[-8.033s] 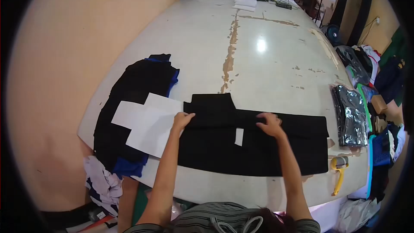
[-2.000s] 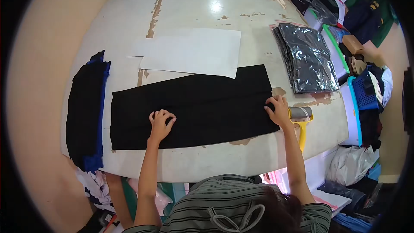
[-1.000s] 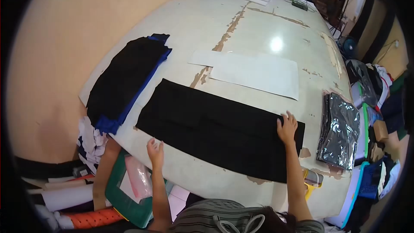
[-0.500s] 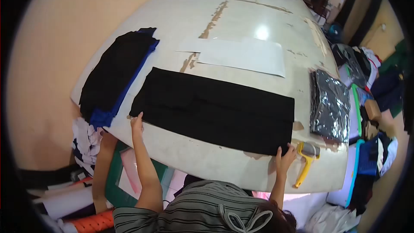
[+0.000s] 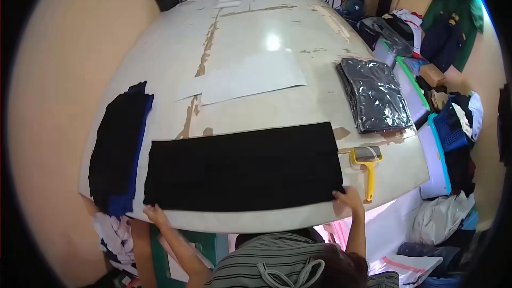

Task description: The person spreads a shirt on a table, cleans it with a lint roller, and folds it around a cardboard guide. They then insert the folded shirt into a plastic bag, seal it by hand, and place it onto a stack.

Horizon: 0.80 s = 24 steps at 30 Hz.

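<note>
A flat, oblong piece of black cloth (image 5: 242, 170) lies along the front edge of the table. My left hand (image 5: 154, 215) pinches its near left corner. At the near right corner, my right hand (image 5: 348, 199) grips the cloth between thumb and fingers. Just right of that hand is a lint roller (image 5: 367, 168) with a yellow handle, lying on the tabletop. To the left of the cloth is a pile of black and blue fabric (image 5: 118, 149), close to my left hand.
The large whitish table (image 5: 256, 96) has peeling brown patches. A white paper sheet (image 5: 250, 80) lies beyond the cloth. Dark garments in shiny plastic (image 5: 376, 96) are stacked at the right. Plastic bins (image 5: 434, 165) and a blue basket (image 5: 453, 128) stand beside the table.
The black cloth, slanted before, now lies nearer and roughly parallel to the table's front edge. Both hands have stayed at its near corners. The camera view has turned.
</note>
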Motion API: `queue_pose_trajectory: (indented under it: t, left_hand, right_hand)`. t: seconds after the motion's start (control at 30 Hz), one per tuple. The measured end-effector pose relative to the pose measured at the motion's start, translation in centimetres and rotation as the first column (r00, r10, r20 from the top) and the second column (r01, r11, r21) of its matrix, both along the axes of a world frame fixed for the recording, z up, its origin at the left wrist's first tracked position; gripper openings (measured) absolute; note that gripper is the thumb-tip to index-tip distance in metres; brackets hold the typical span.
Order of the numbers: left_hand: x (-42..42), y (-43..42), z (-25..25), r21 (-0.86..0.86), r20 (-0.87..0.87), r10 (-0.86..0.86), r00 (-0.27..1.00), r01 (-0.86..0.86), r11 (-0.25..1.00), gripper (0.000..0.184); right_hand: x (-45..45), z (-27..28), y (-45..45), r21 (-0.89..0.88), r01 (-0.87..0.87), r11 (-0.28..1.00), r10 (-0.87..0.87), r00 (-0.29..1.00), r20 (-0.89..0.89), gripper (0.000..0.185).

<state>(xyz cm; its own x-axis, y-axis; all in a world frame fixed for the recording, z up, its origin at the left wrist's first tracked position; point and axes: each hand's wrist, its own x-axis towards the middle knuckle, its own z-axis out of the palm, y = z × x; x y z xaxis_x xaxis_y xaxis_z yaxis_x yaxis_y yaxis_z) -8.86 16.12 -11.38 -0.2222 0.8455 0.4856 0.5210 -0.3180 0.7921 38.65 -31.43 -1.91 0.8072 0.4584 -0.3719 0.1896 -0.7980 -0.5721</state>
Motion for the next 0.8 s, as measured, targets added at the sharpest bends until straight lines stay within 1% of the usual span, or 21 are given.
queue_pose_trajectory:
  t: [0.03,0.07,0.1,0.13,0.17,0.2,0.23,0.27,0.3,0.33,0.37,0.4,0.43,0.47,0.5,0.57,0.63,0.7,0.73,0.77,0.8]
  left_hand:
    - [0.0,-1.6,2.0,-0.304,-0.111,0.126,0.986,-0.155,0.940,0.033]
    - [1.4,-3.5,4.6,-0.174,-0.365,0.233,0.901,-0.312,0.934,0.032]
    - [3.0,-4.9,7.0,-0.003,-0.578,0.346,0.739,-0.426,0.905,0.031]
    - [4.2,-5.1,8.8,-0.027,-0.522,0.382,0.763,-0.462,0.886,0.032]
    - [5.8,-4.4,8.9,0.043,-0.397,0.335,0.854,-0.348,0.937,0.032]
    - [7.7,-3.8,8.9,0.126,-0.273,0.262,0.926,-0.236,0.964,0.031]
    - [11.3,-4.6,11.6,-0.034,-0.279,0.084,0.957,-0.097,0.995,0.029]
    - [15.6,-5.4,12.4,-0.008,-0.068,-0.146,0.987,0.145,0.989,0.023]
    - [20.4,-7.6,14.7,-0.036,-0.232,-0.237,0.943,0.236,0.971,0.019]
    - [24.5,-9.6,16.0,-0.156,-0.200,-0.412,0.889,0.387,0.909,0.016]
    - [28.3,-11.1,15.4,-0.154,-0.066,-0.625,0.778,0.610,0.777,0.016]
    - [31.9,-13.4,16.1,-0.107,-0.281,-0.728,0.625,0.734,0.671,0.015]
    - [35.0,-15.0,15.2,-0.174,-0.220,-0.859,0.462,0.848,0.500,0.014]
    - [38.1,-16.8,13.6,-0.176,-0.134,-0.945,0.298,0.931,0.319,0.018]
    - [40.5,-18.7,13.7,-0.282,-0.166,-0.971,0.173,0.935,0.215,0.023]
    - [45.5,-20.8,10.8,-0.210,-0.243,-0.967,0.079,0.969,0.132,0.028]
    - [49.4,-22.1,9.3,-0.220,-0.286,-0.956,0.070,0.966,0.136,0.034]
    - [52.1,-23.0,8.5,-0.280,-0.326,-0.945,0.029,0.952,0.126,0.040]
    - [53.2,-23.2,8.2,-0.316,-0.320,-0.947,-0.002,0.943,0.104,0.042]
    - [54.1,-23.1,8.2,-0.409,-0.363,-0.930,-0.065,0.907,0.096,0.054]
    - [55.0,-23.4,8.2,-0.474,-0.371,-0.927,-0.060,0.871,0.133,0.060]
  right_hand:
    - [-0.9,1.2,-0.4,-0.045,-0.022,0.999,0.021,1.000,-0.020,0.042]
    - [-1.3,1.0,-1.1,-0.021,-0.019,1.000,0.019,1.000,-0.001,0.042]
    - [-1.6,0.8,-1.6,-0.018,-0.010,1.000,0.010,1.000,-0.003,0.042]
    - [-1.8,0.6,-2.0,-0.003,0.007,1.000,-0.007,0.999,0.049,0.043]
    - [-2.0,0.4,-2.2,0.012,0.024,1.000,-0.025,0.995,0.100,0.044]
    - [-2.2,0.2,-2.3,0.014,0.035,0.999,-0.036,0.995,0.096,0.044]
    - [-2.3,-0.1,-2.3,0.064,0.060,0.996,-0.068,0.989,0.130,0.045]
    - [-2.4,-0.3,-2.2,0.115,0.082,0.990,-0.101,0.981,0.165,0.045]
    - [-2.6,0.0,-2.0,0.090,0.110,0.990,-0.123,0.980,0.159,0.044]
    - [-2.9,0.2,-1.8,0.089,0.116,0.989,-0.129,0.979,0.157,0.044]
    - [-3.1,0.3,-1.6,0.077,0.145,0.986,-0.156,0.972,0.173,0.043]
    - [-3.3,0.5,-1.4,0.064,0.174,0.983,-0.183,0.965,0.190,0.043]
    - [-3.5,0.7,-1.1,0.028,0.196,0.980,-0.198,0.962,0.186,0.042]
    - [-3.6,0.3,-1.0,0.034,0.214,0.976,-0.217,0.954,0.205,0.042]
    - [-3.7,-0.1,-0.9,0.039,0.231,0.972,-0.234,0.945,0.227,0.042]
    - [-4.0,1.2,-0.3,0.007,0.275,0.962,-0.271,0.945,0.183,0.042]
    - [-4.1,0.9,-0.4,0.033,0.287,0.957,-0.288,0.942,0.172,0.042]
    - [-4.5,0.3,-0.5,0.079,0.294,0.952,-0.305,0.918,0.252,0.043]
    - [-4.5,0.7,-0.4,0.059,0.295,0.954,-0.301,0.930,0.212,0.042]
    - [-4.6,0.8,-0.4,0.070,0.281,0.957,-0.289,0.928,0.234,0.040]
    - [-4.8,0.9,-0.4,0.082,0.266,0.961,-0.278,0.926,0.254,0.038]
